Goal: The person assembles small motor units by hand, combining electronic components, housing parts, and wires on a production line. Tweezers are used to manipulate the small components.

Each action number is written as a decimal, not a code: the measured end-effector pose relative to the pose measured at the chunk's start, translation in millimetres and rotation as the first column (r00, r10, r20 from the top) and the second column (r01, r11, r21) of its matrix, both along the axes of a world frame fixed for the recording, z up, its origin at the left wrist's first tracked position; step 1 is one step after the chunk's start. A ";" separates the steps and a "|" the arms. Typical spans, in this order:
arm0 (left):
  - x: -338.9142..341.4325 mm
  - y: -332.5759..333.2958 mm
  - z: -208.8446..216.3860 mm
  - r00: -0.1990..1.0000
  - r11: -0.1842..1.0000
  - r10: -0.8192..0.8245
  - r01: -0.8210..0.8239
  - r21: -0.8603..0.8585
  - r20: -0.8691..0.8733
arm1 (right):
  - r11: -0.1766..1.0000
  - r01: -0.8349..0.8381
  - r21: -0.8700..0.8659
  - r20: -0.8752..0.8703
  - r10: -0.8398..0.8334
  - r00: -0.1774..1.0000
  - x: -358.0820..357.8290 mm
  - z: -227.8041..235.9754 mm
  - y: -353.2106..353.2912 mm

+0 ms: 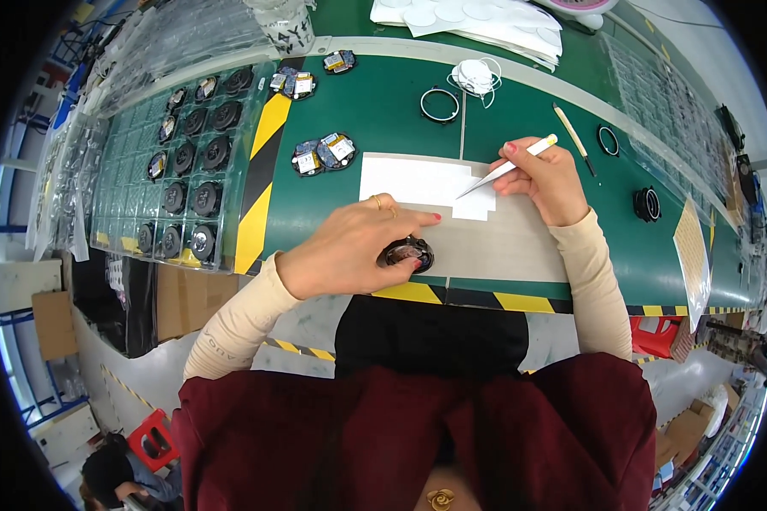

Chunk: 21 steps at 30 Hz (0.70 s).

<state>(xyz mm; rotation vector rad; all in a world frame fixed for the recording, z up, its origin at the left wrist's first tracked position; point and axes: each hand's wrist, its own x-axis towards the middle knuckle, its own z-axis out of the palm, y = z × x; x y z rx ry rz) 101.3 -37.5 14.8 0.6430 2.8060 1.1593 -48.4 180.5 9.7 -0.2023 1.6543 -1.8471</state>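
Observation:
A round black device part (417, 252) lies at the near edge of a beige sheet (520, 247). My left hand (349, 244) grips it at the side, thumb on top, with the index finger reaching out over the beige sheet. In my right hand (547, 177) are white tweezers (513, 163), held like a pen with the tip pointing down-left. That tip is at white sticker paper (409, 180), which lies on the beige sheet and has a stepped right edge. Whether the tip touches the paper or holds anything is too small to tell.
A clear tray (128, 166) with several round black parts stands at left. Small circuit assemblies (324, 155) lie beyond my left hand. Farther back are a black ring (439, 105) and a white coiled cord (475, 78). A pen-like tool (575, 139) and a black cylinder part (647, 204) lie at right.

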 end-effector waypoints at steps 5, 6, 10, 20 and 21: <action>0.7 0.2 -1.3 1.000 1.000 0.007 -0.006 0.021 -0.019 | 0.997 -0.045 0.064 -0.053 0.048 0.997 4.4 -1.5 -4.1; 0.6 0.0 -0.6 1.000 1.000 0.007 -0.006 0.021 -0.019 | 0.997 -0.059 0.058 -0.059 0.063 0.996 5.0 -1.1 -4.8; -0.5 -0.7 -0.3 1.000 1.000 0.012 -0.012 -0.015 -0.001 | 0.998 -0.065 0.013 -0.050 0.065 0.997 5.4 -0.5 -5.2; -65.1 8.9 26.6 0.797 0.558 -0.026 -0.489 0.671 0.603 | 0.848 0.217 -0.484 -0.088 -0.293 0.952 -21.1 25.3 -16.0; -73.1 13.7 26.4 0.793 0.417 -0.042 -0.539 0.732 0.608 | 0.840 0.215 -0.498 -0.099 -0.301 0.948 -21.2 25.0 -18.1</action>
